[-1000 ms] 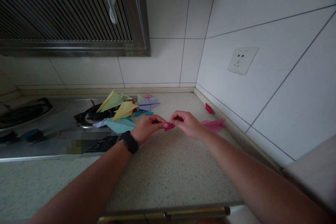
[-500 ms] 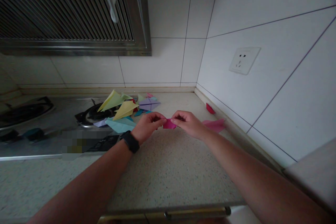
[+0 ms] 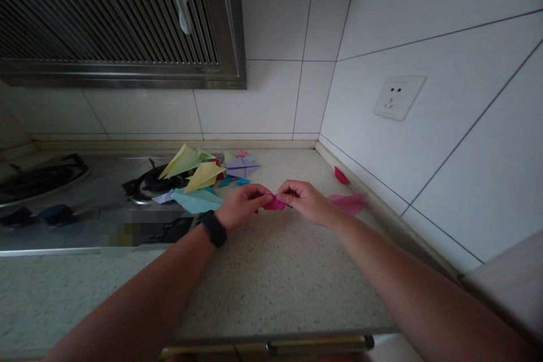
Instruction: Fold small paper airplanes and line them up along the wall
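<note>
A small folded piece of bright pink paper [image 3: 275, 204] is held above the speckled countertop [image 3: 280, 271]. My left hand [image 3: 246, 202], with a black watch at the wrist, pinches its left side between thumb and fingers. On the opposite side my right hand [image 3: 303, 199] pinches the paper the same way, the two thumbs close together. Part of the paper is hidden behind the fingertips. Just beyond my right wrist lies a pink folded paper [image 3: 348, 202], partly covered by the arm. A small red folded paper [image 3: 340, 175] rests near the right wall.
Several folded papers, among them a yellow one [image 3: 205, 176], a light blue one [image 3: 197, 200] and a purple one [image 3: 242, 167], lie by and over the gas stove [image 3: 102, 181]. A range hood [image 3: 127, 76] hangs above. The right wall carries a socket [image 3: 400, 98].
Both hands keep their grip on the pink paper. Its upper edge now dips between the thumbs, and the fingertips have come slightly closer together. The view has shifted a little.
</note>
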A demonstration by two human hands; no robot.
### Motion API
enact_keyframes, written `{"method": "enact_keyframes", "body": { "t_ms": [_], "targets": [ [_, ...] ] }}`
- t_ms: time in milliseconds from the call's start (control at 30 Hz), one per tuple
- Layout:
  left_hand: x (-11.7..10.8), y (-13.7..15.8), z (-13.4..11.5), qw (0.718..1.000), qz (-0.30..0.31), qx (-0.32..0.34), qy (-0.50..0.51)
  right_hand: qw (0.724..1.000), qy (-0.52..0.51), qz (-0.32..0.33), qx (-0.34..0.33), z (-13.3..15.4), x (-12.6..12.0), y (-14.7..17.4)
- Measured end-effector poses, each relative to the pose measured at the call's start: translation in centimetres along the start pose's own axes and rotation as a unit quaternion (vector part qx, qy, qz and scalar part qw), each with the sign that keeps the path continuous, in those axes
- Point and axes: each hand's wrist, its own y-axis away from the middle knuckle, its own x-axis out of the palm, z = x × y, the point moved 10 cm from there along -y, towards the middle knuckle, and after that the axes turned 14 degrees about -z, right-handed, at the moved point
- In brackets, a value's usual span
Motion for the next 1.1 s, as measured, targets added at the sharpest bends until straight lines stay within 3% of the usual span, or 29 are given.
{"method": "enact_keyframes", "body": {
  "t_ms": [700, 867, 967, 1100],
  "targets": [
    [0.3, 0.3, -1.2, 0.999, 0.014, 0.045, -0.019, 0.999, 0.033, -0.005, 0.006, -0.8, -0.1, -0.1],
    [0.8, 0.6, -1.5, 0.998, 0.039, 0.04, 0.007, 1.0, 0.025, 0.009, 0.0, -0.4, 0.2, 0.1],
    [0.6, 0.5, -1.2, 0.999, 0.022, 0.031, 0.008, 1.0, 0.02, -0.006, 0.005, -0.3, -0.1, 0.0],
    [0.7, 0.4, -0.4, 0.999, 0.024, 0.014, -0.036, 1.0, 0.01, -0.028, 0.008, -0.3, -0.6, -0.2]
  ]
}}
